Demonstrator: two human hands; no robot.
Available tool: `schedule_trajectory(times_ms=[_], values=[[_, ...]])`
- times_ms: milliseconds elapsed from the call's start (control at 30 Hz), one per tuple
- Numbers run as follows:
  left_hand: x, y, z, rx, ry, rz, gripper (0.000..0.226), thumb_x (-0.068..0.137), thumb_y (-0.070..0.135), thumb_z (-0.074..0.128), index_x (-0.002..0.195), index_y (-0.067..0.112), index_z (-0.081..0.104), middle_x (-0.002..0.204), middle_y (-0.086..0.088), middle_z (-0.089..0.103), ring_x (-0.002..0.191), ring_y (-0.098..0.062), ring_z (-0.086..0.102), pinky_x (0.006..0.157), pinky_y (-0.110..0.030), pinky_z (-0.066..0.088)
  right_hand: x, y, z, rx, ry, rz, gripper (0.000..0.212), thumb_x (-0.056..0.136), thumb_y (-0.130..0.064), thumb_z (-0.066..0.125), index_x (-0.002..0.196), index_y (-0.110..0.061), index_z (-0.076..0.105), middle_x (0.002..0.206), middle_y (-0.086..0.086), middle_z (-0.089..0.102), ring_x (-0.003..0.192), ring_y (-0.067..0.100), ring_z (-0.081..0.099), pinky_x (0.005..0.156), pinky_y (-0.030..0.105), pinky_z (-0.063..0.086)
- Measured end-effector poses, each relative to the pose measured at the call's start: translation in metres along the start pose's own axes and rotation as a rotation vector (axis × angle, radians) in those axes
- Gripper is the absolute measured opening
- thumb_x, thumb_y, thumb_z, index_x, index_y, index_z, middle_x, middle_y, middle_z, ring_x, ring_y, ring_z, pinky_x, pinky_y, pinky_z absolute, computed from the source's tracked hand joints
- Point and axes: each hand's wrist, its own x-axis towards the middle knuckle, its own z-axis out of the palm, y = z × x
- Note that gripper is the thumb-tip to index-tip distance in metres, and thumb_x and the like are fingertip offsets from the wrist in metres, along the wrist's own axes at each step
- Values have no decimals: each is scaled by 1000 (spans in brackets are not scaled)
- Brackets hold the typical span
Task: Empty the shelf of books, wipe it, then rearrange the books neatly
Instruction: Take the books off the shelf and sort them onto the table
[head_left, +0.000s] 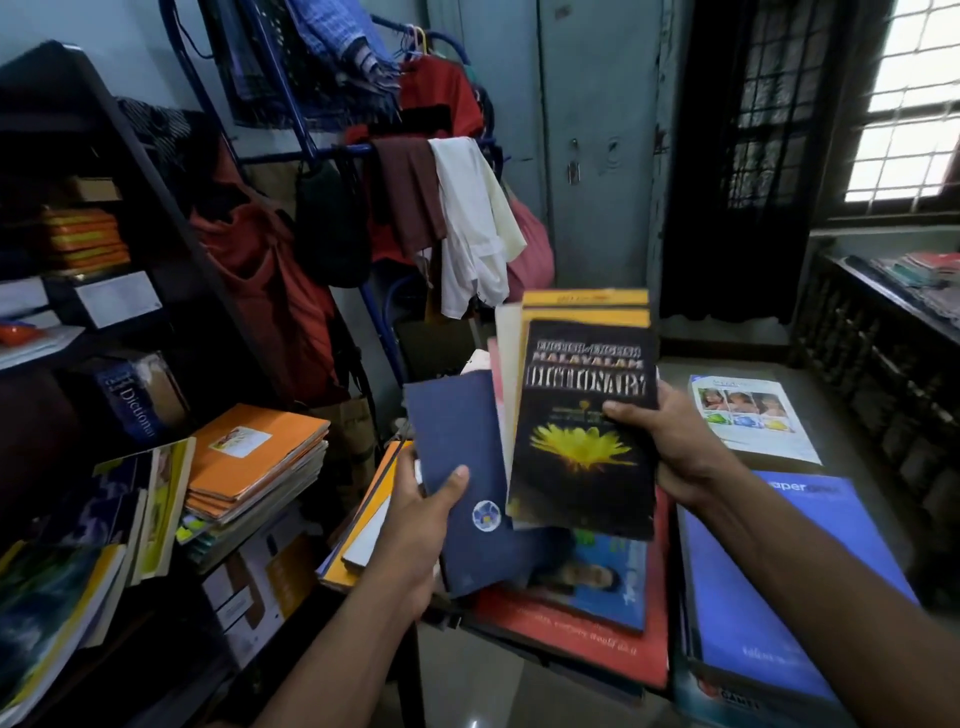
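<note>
Holding a fanned bundle, the right hand (670, 441) pinches the black dictionary (584, 431) with thinner books behind it, while the left hand (421, 514) grips the navy book (457, 467). Risk: the loose back books, apparently unsupported, slide out onto the near piles (582, 623). The shelf (156, 218), left, remains loaded.

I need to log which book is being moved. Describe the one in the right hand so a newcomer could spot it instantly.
Look at the fanned bundle of books held above the table, in mid-frame. The right hand grips its front one, a black paperback dictionary. Unlike the plain navy hardcover book in the left hand, it carries white DICTIONARY lettering and a yellow flower.
</note>
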Motion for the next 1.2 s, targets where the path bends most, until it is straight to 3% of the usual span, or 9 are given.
schedule_trajectory(times_ms=[200, 300, 400, 533, 767, 867, 967, 1100, 1200], values=[[18, -4, -2, 181, 73, 253, 50, 97, 10, 66, 132, 37, 43, 112, 19, 70, 104, -6, 67, 82, -29, 53, -6, 7, -25, -189, -33, -151, 62, 74, 2, 75, 131, -6, 54, 119, 12, 71, 112, 32, 68, 88, 40, 58], [14, -16, -4, 249, 78, 247, 55, 98, 18, 65, 141, 39, 37, 123, 16, 66, 112, -8, 65, 89, -34, 54, -19, 26, -30, -360, -68, -165, 64, 75, -5, 79, 132, -16, 53, 117, 3, 72, 111, 20, 68, 89, 28, 56], [15, -16, -6, 326, 68, 249, 59, 100, 27, 63, 146, 42, 31, 130, 15, 63, 115, -8, 63, 94, -37, 54, -16, 30, -28, -467, -64, -140, 64, 76, -22, 86, 131, -25, 52, 118, -4, 72, 111, 12, 68, 95, 35, 53], [13, -14, -9, 488, 40, 265, 75, 100, 33, 60, 159, 33, 14, 131, 10, 58, 117, -13, 60, 94, -31, 49, -7, 34, -23, -447, 26, -73, 49, 87, -13, 77, 125, -26, 50, 114, -4, 70, 107, 11, 67, 94, 38, 54], [9, -21, -8, 593, -12, 267, 76, 100, 26, 60, 156, 29, 8, 130, 10, 56, 105, -8, 58, 72, -6, 43, 49, 10, -37, -274, 400, 7, 26, 91, -2, 61, 114, -6, 50, 94, 14, 64, 70, 21, 65, 48, 29, 53], [20, -20, -4, 576, -4, 265, 77, 102, 25, 56, 159, 23, 4, 138, 6, 55, 115, -11, 57, 82, -12, 44, 81, -2, -43, -306, 450, 164, 5, 89, -1, 52, 94, 1, 52, 70, 15, 50, 54, 25, 52, 34, 27, 47], [33, -15, -4, 628, -17, 315, 77, 102, 22, 57, 160, 19, 6, 136, 5, 56, 120, -16, 58, 84, -13, 45, 105, 1, -47, -378, 429, 240, 16, 91, 4, 51, 76, -2, 50, 65, 13, 46, 51, 24, 46, 30, 21, 40], [47, -3, -6, 673, -47, 333, 89, 102, 13, 58, 160, 31, -7, 141, 19, 43, 112, 8, 49, 77, 5, 35, 129, 10, -55, -421, 394, 262, 6, 90, 2, 63, 85, 0, 59, 75, 19, 59, 56, 25, 54, 35, 23, 46], [56, 4, -4, 675, -61, 380, 91, 101, 10, 57, 159, 30, -11, 132, 45, 20, 103, 37, 35, 80, 10, 26, 143, 28, -65, -482, 358, 201, 5, 90, -3, 67, 89, -5, 63, 92, 22, 68, 71, 28, 63, 63, 38, 59]])
